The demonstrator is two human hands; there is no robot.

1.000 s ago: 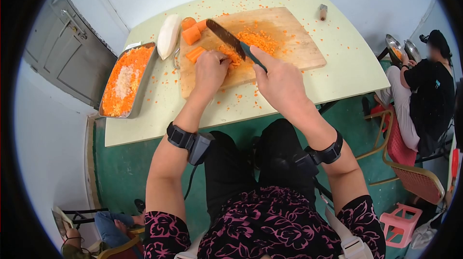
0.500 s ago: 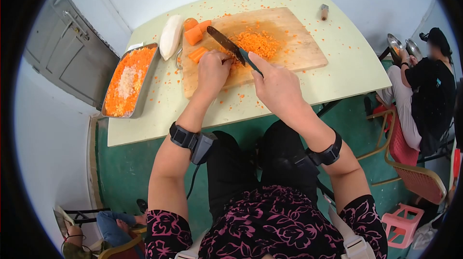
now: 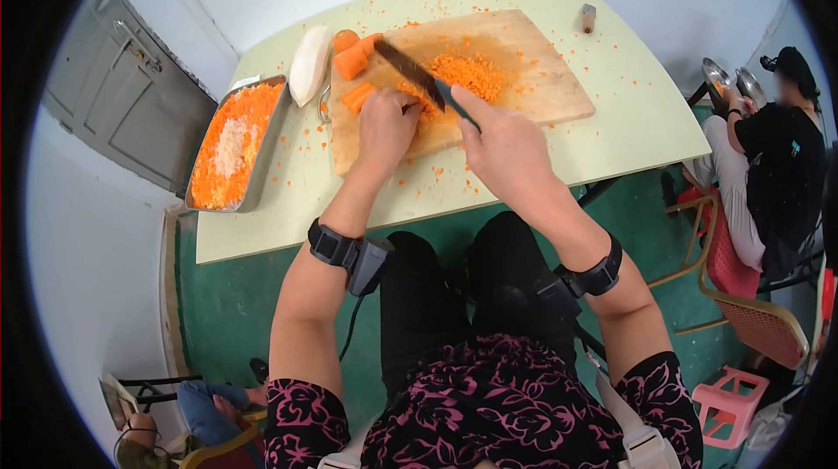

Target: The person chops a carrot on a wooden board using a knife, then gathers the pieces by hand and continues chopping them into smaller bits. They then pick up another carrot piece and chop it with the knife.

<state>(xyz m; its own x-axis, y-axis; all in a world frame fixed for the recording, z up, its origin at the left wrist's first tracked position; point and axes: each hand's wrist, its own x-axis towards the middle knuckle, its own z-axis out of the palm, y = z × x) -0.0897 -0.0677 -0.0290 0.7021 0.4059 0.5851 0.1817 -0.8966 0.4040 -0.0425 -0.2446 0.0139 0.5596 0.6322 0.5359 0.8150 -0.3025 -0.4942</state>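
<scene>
My right hand (image 3: 508,148) is closed round the dark handle of a kitchen knife (image 3: 407,67), its blade slanting up and left over the wooden cutting board (image 3: 559,89). Just left of the blade, my left hand (image 3: 387,126) has its fingers curled down on a piece of carrot, mostly hidden under them. Finely diced carrot (image 3: 471,76) lies heaped on the board right of the knife. Larger carrot chunks (image 3: 351,62) sit at the board's upper left, and a cut carrot piece (image 3: 358,97) rests close beside my left hand.
A metal tray (image 3: 281,111) of diced carrot with a pale heap on top stands at the left. Near it lies a peeled white radish-like vegetable (image 3: 310,66). A small brown-and-grey object (image 3: 588,19) is at the back right. Another person (image 3: 781,137) sits at right, handling metal bowls.
The knife has shifted slightly, its handle end a little lower and right, with my right hand. My left hand stays nearly in place.
</scene>
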